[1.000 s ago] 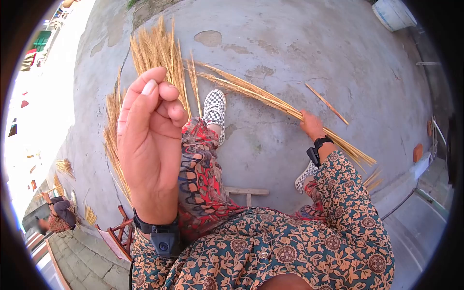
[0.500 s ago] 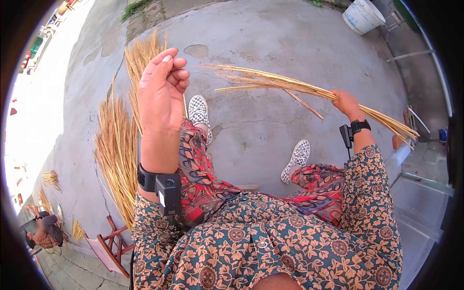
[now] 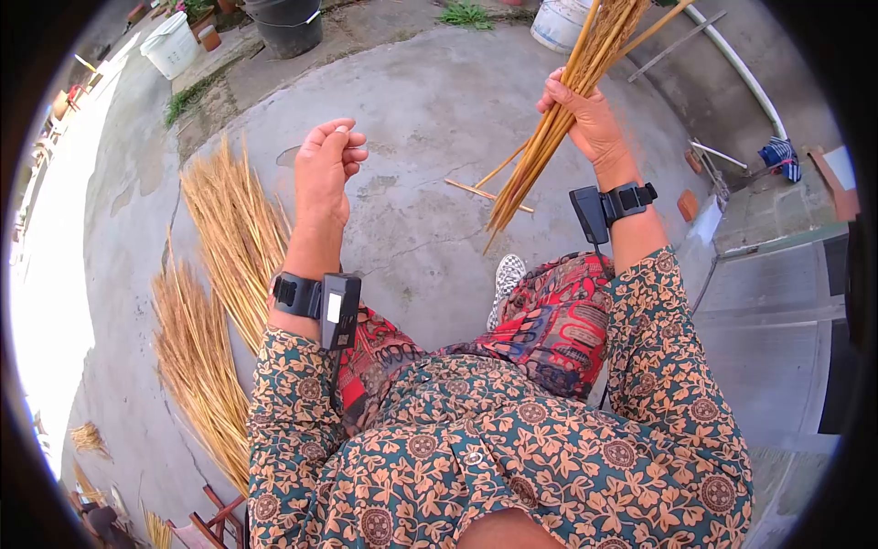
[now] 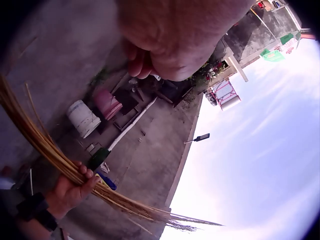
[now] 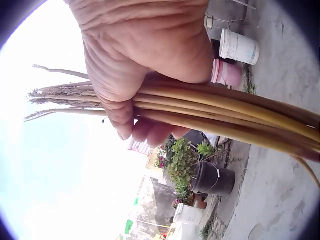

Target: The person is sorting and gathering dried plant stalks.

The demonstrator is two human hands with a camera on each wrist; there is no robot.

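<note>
My right hand (image 3: 593, 119) grips a bundle of dry broomcorn stalks (image 3: 538, 151), raised at the right of the head view. The bare stalk ends slant down toward the ground, and the brushy heads run up past the top edge. In the right wrist view the thumb and fingers wrap round the yellow-brown stalks (image 5: 215, 110). My left hand (image 3: 322, 174) is held up at left centre, apart from the bundle. Its fingers are curled with the thumb against the index finger, and nothing shows between them. In the left wrist view its fingertips are partly hidden behind the palm.
Two large heaps of broomcorn (image 3: 229, 229) lie on the concrete at left. A loose stalk (image 3: 485, 194) lies on the ground beyond the bundle. Buckets stand farther off: a black bucket (image 3: 285, 26) and a white bucket (image 3: 558, 23). A folding stool (image 3: 218, 517) is at lower left.
My right hand has lifted the bundle from low over the ground and swung it upright, heads now upward. My left hand has moved farther from the head camera, fingers still curled. The head view has tilted up.
</note>
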